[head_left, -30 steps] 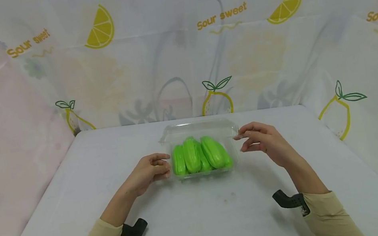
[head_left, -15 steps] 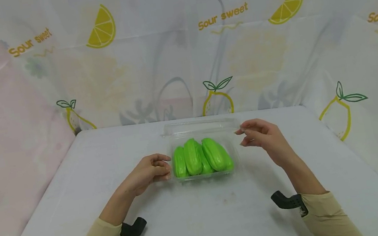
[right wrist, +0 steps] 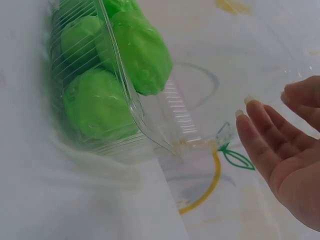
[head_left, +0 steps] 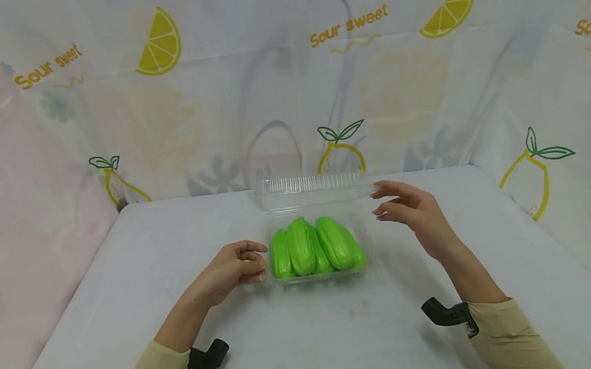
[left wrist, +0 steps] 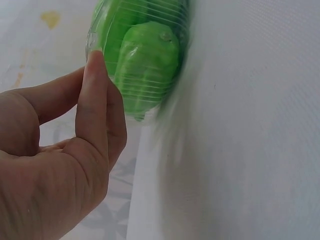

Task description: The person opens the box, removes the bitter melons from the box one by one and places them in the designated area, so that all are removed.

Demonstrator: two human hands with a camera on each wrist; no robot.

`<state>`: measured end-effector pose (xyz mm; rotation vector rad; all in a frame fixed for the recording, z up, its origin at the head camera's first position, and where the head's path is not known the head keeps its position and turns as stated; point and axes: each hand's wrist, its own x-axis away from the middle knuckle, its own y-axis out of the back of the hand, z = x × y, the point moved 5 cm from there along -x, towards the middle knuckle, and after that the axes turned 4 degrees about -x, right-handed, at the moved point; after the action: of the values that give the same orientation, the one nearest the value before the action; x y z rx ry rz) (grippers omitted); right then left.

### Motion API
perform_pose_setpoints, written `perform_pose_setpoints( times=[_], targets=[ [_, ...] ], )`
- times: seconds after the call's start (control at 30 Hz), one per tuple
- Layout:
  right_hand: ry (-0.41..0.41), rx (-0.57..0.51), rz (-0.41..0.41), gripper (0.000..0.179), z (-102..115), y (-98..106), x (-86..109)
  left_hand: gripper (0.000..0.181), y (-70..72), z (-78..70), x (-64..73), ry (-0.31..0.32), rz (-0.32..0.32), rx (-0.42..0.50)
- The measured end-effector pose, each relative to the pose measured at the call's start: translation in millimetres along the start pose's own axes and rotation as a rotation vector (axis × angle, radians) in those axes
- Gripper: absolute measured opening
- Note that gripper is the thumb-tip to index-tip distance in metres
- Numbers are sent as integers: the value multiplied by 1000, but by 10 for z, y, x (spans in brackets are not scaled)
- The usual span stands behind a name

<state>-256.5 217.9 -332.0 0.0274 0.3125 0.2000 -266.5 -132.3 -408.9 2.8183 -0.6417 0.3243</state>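
Note:
A clear plastic container (head_left: 320, 277) on the table holds several green, elongated vegetable-like items (head_left: 300, 247). Its hinged lid (head_left: 313, 189) is raised behind them, tipped toward the back. At the left side my left hand (head_left: 235, 272) pinches the container's rim; in the left wrist view a fingertip (left wrist: 95, 57) lies right on that edge. My right hand (head_left: 409, 211) is by the lid's right corner, the index fingertip right at the lid's edge and the thumb apart from it. In the right wrist view, the other fingers of that hand are loosely bent.
The white table (head_left: 318, 345) ends at a patterned cloth backdrop (head_left: 248, 90) with lemon prints. Cloth also hangs along both sides. A black camera mount (head_left: 208, 355) sits at the left wrist and another black mount (head_left: 446, 312) at the right.
The lid has swung up and back, away from the green items. My right hand has moved slightly up with it, its index finger and thumb now further apart. The left hand has stayed put.

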Motion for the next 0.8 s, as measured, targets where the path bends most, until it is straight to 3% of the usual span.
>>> perform_pose_setpoints(
  times=[0.47, 0.8],
  targets=[
    [56, 109, 8, 53, -14, -65, -49, 43, -8, 1, 9, 2, 10, -15],
    [8, 96, 5, 61, -97, -92, -113, 42, -20, -4, -8, 2, 11, -25]
  ],
)
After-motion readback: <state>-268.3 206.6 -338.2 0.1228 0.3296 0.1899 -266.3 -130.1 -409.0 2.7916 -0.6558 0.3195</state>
